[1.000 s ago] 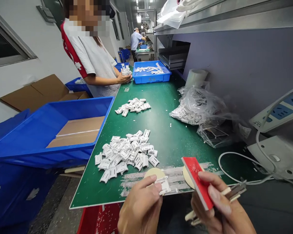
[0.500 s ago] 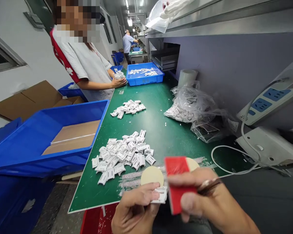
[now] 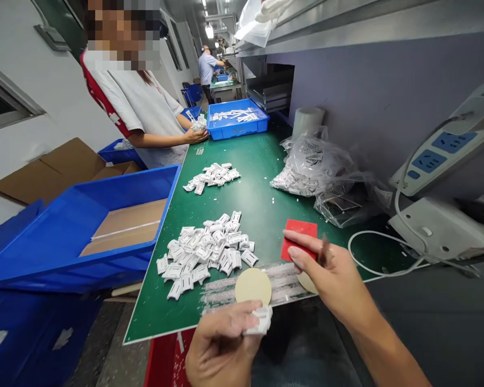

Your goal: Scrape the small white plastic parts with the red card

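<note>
White plastic part: held in the left hand, pinched between thumb and fingers near the front edge of the green table; too blurred for fine detail. Red block: found under thumb and forefinger of the right hand; could not tell whether gripped or merely touched. Dark slim object at the same hand: blurred, not identified. Noted one pale yellow disc just beyond the left hand, a second disc partly covered by the right. Logged a heap of white parts beyond the left hand, a smaller pile farther out. Recorded a clear bag of white pieces beyond the right hand, a power strip farther right. Saw a blue tray well beyond both hands, beside a co-worker.
</note>
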Action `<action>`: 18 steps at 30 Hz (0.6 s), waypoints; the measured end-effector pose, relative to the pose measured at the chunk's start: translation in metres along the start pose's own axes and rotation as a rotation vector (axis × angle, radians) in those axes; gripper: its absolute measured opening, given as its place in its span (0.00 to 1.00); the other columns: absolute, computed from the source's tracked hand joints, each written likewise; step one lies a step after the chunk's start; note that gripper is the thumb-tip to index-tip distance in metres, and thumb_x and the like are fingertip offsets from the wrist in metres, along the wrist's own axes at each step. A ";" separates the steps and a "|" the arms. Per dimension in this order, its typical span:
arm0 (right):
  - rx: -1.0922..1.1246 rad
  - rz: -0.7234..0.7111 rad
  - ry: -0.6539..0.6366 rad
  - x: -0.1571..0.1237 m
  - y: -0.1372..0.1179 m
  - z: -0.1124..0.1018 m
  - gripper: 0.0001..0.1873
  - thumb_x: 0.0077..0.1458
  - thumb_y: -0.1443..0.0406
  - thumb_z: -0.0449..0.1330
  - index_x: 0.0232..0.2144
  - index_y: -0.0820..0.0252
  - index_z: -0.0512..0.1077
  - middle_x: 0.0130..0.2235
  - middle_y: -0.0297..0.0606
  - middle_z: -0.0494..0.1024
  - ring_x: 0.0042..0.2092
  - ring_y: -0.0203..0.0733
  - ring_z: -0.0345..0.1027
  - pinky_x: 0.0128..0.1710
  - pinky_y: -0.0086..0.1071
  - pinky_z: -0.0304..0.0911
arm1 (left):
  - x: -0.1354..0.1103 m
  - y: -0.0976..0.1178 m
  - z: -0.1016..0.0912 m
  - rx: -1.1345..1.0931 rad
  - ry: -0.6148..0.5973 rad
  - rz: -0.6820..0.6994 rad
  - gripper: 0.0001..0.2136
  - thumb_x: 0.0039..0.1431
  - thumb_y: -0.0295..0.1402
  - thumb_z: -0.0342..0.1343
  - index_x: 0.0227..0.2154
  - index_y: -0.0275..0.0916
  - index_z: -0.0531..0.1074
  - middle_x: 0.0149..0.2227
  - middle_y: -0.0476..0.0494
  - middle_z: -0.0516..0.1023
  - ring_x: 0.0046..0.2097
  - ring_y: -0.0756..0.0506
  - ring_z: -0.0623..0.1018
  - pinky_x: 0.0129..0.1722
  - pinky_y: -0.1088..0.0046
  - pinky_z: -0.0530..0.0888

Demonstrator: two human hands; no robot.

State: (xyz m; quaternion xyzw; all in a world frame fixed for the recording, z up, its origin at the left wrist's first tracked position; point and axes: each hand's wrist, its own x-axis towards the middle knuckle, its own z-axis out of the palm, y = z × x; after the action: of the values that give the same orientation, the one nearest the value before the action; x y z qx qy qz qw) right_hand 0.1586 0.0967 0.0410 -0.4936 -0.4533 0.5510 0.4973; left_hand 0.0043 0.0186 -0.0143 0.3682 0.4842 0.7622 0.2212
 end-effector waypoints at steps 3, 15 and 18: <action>0.025 0.005 -0.008 -0.008 0.007 -0.005 0.20 0.61 0.51 0.73 0.50 0.54 0.89 0.25 0.30 0.74 0.27 0.35 0.65 0.29 0.27 0.64 | 0.008 -0.001 -0.005 -0.135 -0.107 -0.034 0.14 0.52 0.32 0.80 0.30 0.42 0.78 0.24 0.53 0.84 0.29 0.47 0.88 0.38 0.73 0.86; 0.224 0.129 0.079 -0.044 -0.003 0.000 0.22 0.50 0.41 0.78 0.39 0.44 0.91 0.26 0.30 0.76 0.26 0.31 0.58 0.32 0.28 0.62 | 0.009 0.000 -0.008 -0.329 -0.248 -0.317 0.06 0.58 0.30 0.76 0.35 0.44 0.84 0.30 0.47 0.87 0.34 0.46 0.88 0.39 0.74 0.84; 0.289 0.140 0.021 -0.047 0.001 -0.006 0.21 0.49 0.42 0.79 0.37 0.47 0.91 0.22 0.29 0.71 0.24 0.30 0.54 0.28 0.28 0.58 | 0.008 0.012 -0.004 -0.462 -0.236 -0.658 0.11 0.56 0.38 0.78 0.35 0.42 0.83 0.28 0.49 0.83 0.29 0.50 0.82 0.31 0.80 0.79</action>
State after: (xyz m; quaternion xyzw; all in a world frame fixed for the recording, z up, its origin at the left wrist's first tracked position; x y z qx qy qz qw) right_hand 0.1650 0.0496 0.0435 -0.4532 -0.3284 0.6386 0.5282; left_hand -0.0039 0.0170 -0.0017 0.2195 0.3638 0.6918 0.5838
